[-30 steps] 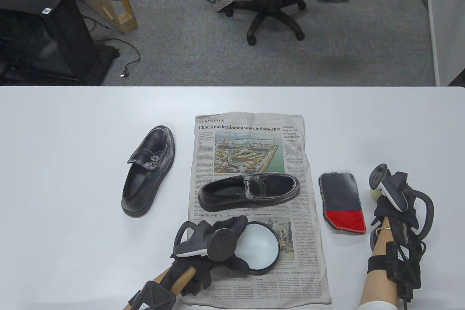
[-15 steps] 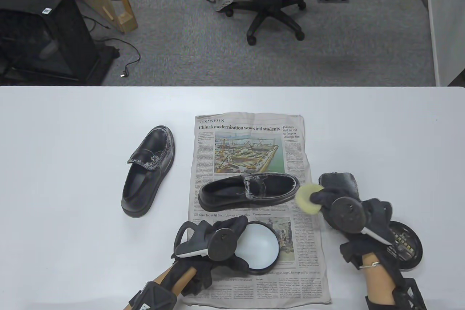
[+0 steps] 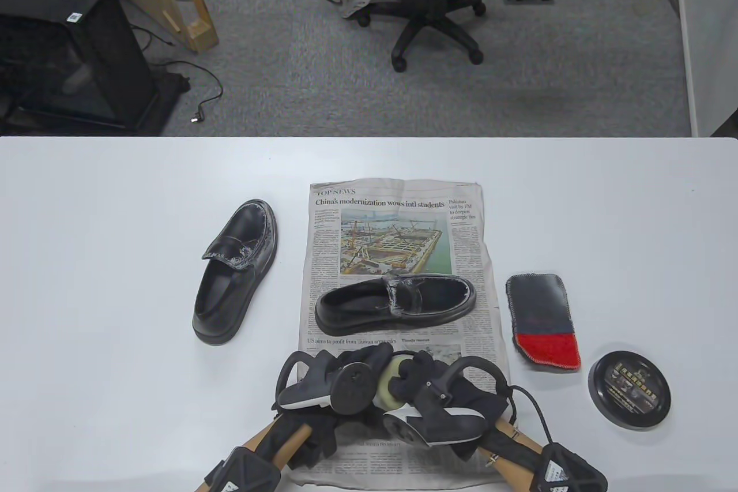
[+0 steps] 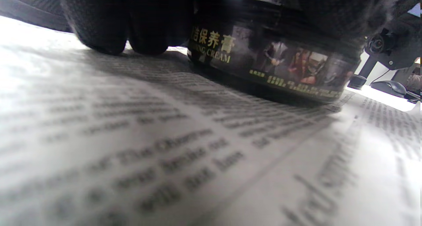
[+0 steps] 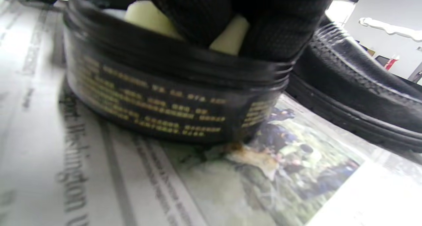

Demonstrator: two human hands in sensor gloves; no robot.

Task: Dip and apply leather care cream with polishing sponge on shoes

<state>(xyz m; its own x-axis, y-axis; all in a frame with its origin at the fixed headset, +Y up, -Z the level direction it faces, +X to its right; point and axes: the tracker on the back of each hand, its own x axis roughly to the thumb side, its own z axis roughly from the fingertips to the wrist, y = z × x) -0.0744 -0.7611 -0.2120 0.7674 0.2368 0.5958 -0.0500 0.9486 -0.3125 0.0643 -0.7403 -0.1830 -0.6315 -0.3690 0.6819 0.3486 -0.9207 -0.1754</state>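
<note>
Right hand [image 3: 426, 394], pinching sponge [image 3: 387, 388], now over cream tin [image 5: 171, 97] gripped by left hand [image 3: 340, 382].

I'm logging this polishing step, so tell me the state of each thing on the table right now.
Cream tin: open, on the newspaper.
Sponge: held by the right hand, pushed into the tin.
Left hand: steadies the tin.
Lid: off, on the table.
Shoe on the newspaper: upright, white smears.
Shoe on the table: upright, white smears.
Cloth: flat, untouched.
</note>
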